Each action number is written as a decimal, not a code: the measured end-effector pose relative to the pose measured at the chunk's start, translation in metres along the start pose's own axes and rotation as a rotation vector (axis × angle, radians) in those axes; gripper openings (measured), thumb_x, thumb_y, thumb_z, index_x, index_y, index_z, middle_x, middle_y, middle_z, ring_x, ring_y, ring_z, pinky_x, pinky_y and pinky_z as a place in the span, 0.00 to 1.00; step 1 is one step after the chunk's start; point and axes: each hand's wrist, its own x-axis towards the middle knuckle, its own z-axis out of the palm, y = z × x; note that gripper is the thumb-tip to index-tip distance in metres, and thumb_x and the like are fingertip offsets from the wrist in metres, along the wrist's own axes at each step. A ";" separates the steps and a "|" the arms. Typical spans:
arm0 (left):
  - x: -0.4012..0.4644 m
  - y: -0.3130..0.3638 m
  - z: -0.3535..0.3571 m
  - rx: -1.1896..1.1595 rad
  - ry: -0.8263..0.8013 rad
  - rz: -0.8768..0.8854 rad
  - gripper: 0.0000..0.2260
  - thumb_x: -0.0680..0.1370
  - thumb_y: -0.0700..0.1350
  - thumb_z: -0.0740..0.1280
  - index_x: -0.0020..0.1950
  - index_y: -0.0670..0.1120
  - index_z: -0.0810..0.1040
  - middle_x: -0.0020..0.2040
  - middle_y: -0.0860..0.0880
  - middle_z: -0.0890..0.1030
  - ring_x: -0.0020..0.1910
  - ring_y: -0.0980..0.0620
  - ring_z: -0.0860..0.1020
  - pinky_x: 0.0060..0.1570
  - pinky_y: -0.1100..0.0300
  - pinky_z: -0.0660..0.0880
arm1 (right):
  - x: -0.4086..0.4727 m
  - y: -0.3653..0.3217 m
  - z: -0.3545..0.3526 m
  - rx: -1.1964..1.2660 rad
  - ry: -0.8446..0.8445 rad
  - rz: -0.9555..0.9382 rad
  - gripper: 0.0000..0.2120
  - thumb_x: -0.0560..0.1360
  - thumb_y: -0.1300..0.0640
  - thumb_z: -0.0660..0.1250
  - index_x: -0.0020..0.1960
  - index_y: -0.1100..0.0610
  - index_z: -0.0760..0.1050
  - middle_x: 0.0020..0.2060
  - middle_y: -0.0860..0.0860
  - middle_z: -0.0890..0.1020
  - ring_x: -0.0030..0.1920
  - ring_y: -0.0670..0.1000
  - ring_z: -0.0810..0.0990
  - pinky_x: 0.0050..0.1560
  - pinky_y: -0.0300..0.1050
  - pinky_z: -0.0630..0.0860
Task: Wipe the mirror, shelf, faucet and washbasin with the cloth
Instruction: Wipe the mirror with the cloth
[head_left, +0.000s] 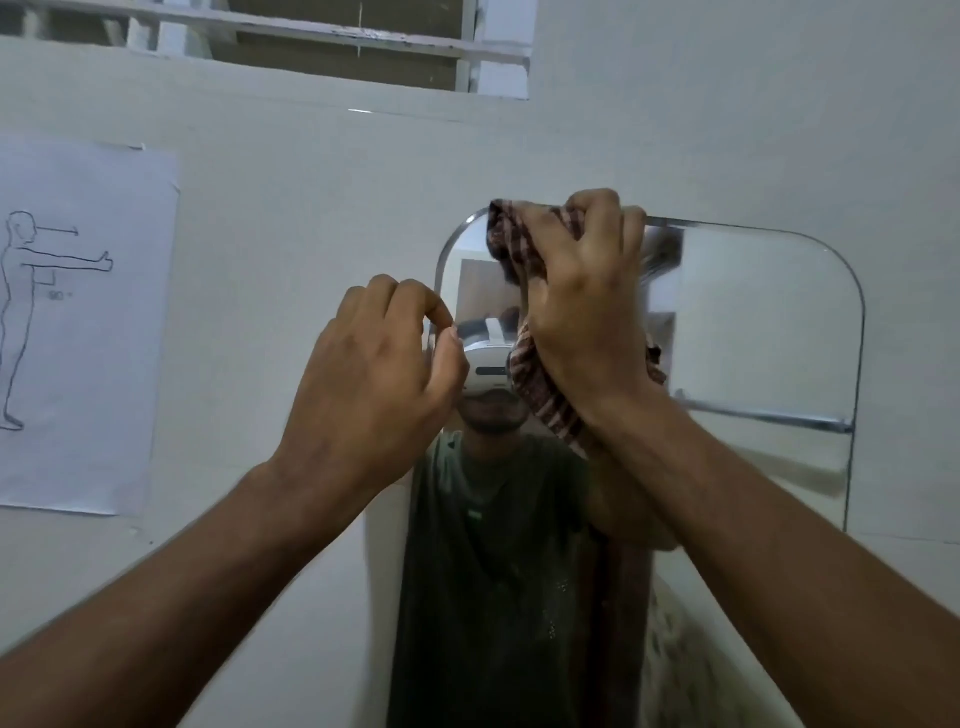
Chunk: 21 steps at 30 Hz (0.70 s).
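A rounded-corner mirror (769, 322) hangs on the white wall in front of me. My right hand (587, 301) grips a bunched brown-and-white checked cloth (511, 244) and holds it against the mirror's top edge, left of centre. A tail of the cloth hangs down below my wrist. My left hand (379, 364) is raised at the mirror's left edge, its fingers curled with thumb and forefinger close together, holding nothing that I can see. Shelf, faucet and washbasin are out of view.
A paper sheet (78, 322) with a drawn standing figure is stuck on the wall to the left. A barred window opening (322, 41) sits above. The mirror reflects a person in a dark shirt and a metal rail (769, 415).
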 end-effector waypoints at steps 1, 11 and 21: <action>0.000 -0.002 -0.001 -0.002 0.003 -0.005 0.07 0.81 0.49 0.61 0.54 0.47 0.74 0.48 0.51 0.73 0.48 0.53 0.70 0.43 0.61 0.65 | -0.007 -0.006 0.003 0.006 -0.025 -0.055 0.19 0.78 0.60 0.57 0.67 0.57 0.75 0.57 0.59 0.74 0.57 0.57 0.70 0.56 0.47 0.75; 0.003 -0.018 -0.006 -0.014 0.002 -0.065 0.10 0.81 0.50 0.61 0.59 0.48 0.74 0.50 0.55 0.70 0.49 0.56 0.68 0.46 0.62 0.64 | 0.014 -0.011 0.008 -0.015 0.001 -0.032 0.19 0.79 0.57 0.56 0.66 0.58 0.75 0.58 0.61 0.75 0.58 0.59 0.71 0.53 0.47 0.77; -0.002 -0.028 -0.007 -0.077 0.008 -0.070 0.07 0.80 0.44 0.61 0.57 0.48 0.73 0.49 0.54 0.71 0.48 0.54 0.69 0.45 0.58 0.70 | -0.044 -0.022 0.010 0.056 -0.135 -0.329 0.20 0.74 0.64 0.71 0.66 0.59 0.76 0.57 0.60 0.73 0.56 0.57 0.67 0.54 0.50 0.71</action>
